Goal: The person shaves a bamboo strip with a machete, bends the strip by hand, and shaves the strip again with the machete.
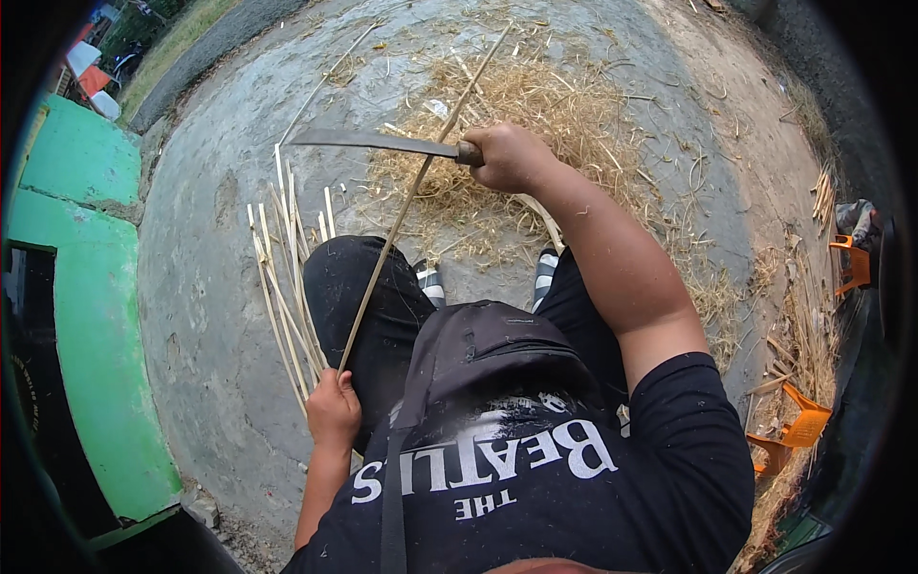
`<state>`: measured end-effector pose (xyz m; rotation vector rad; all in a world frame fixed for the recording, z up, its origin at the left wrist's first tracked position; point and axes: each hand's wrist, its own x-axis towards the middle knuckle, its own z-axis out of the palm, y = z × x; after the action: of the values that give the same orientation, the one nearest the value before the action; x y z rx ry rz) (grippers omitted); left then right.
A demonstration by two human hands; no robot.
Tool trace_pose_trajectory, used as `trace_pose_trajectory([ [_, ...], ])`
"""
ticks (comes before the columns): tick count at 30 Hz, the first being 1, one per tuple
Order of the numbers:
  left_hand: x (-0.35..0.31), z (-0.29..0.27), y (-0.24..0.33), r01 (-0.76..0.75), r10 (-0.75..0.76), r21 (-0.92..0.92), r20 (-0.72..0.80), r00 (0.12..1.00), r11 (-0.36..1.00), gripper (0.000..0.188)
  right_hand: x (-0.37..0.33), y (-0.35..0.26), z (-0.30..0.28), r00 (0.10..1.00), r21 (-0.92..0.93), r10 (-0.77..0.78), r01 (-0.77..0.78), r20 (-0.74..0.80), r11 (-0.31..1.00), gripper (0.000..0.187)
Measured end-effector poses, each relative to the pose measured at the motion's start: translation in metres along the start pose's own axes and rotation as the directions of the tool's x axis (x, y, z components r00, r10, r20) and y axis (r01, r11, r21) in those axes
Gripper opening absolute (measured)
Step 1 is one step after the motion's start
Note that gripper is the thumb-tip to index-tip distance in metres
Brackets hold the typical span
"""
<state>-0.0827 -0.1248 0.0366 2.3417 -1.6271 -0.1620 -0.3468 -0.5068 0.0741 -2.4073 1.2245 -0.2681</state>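
Note:
My left hand [334, 408] is closed around the lower end of a long, thin bamboo strip [390, 241], beside my left knee. The strip slants up and away to the right, past my knee. In my right hand [510, 158] is the wooden handle of a machete [378, 142], its long blade pointing left. The blade crosses the strip near the handle; whether it bites into it I cannot tell. Several pale split bamboo strips [289, 277] lie on the ground left of my knee.
A heap of curly shavings [564, 120] covers the grey concrete ground [220, 316] ahead of my feet. At the left stands a green wall [91, 316]. Orange plastic chairs [801, 421] and more bamboo scraps [798, 316] are along the right. A dark bag [497, 349] rests on my lap.

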Motion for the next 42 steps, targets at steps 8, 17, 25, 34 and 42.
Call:
trace_pose_trajectory([
  [8,0.008,0.006,-0.005,-0.081,0.081,0.0,-0.06,0.995,0.997,0.031,0.017,0.091,0.003,0.861,0.348,0.435,-0.336,-0.264,0.875,0.019],
  [17,-0.014,-0.02,-0.012,0.051,-0.025,-0.188,0.137,0.99,0.981,0.037,-0.009,0.006,-0.02,0.97,-0.144,-0.241,0.242,0.027,0.96,0.011],
  [25,-0.009,-0.032,-0.01,0.082,-0.042,-0.174,0.222,0.974,0.981,0.04,0.019,0.049,0.011,0.974,0.048,0.221,-0.219,-0.042,0.975,0.028],
  [34,-0.02,-0.015,-0.012,0.046,-0.04,-0.093,0.075,0.996,0.995,0.03,-0.018,0.002,0.005,0.996,-0.065,-0.036,0.042,0.08,0.997,0.021],
  [42,-0.015,-0.009,-0.021,0.061,-0.03,-0.22,0.141,0.99,0.973,0.035,-0.012,0.004,-0.012,0.995,-0.066,-0.041,0.035,-0.087,0.997,0.016],
])
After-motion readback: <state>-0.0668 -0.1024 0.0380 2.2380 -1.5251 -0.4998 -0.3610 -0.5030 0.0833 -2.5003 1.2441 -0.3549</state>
